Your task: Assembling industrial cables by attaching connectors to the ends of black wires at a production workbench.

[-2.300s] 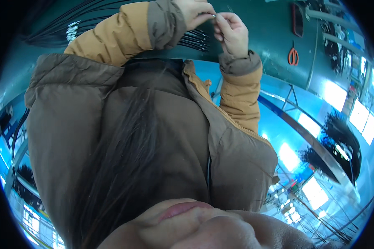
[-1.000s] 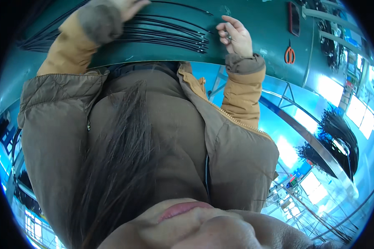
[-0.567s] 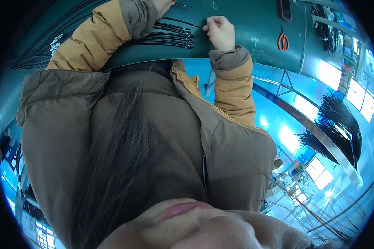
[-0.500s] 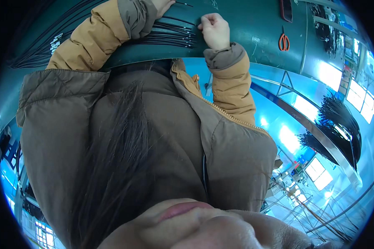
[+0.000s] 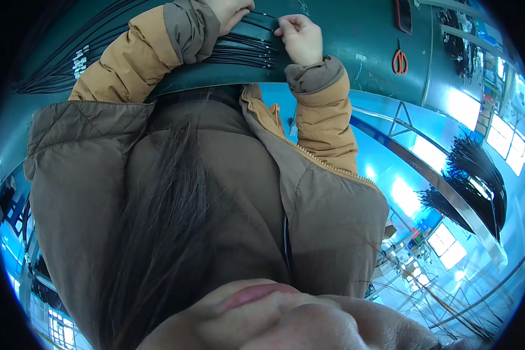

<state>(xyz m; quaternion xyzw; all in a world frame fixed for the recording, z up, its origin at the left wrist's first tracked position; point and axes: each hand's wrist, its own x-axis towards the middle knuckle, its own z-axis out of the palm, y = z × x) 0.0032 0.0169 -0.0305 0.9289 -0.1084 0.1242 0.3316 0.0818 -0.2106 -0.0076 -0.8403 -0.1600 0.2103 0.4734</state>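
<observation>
Across the room I see a person's left hand [image 5: 230,14] and right hand [image 5: 302,41] close together over a green table [image 5: 361,55], fingertips pinched at a thin black cable [image 5: 263,13] — more cables [image 5: 242,52] lying nearer the body, white tags [image 5: 80,62] beside one sleeve [image 5: 151,38] — with orange scissors [image 5: 399,62] off to the right.

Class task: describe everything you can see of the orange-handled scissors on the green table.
The scissors have two orange looped handles, perhaps plastic, and slender dark blades that look shut. They lie on the green table, to the right of the right hand, blades pointing toward the picture's upper edge. No hand touches them.
</observation>
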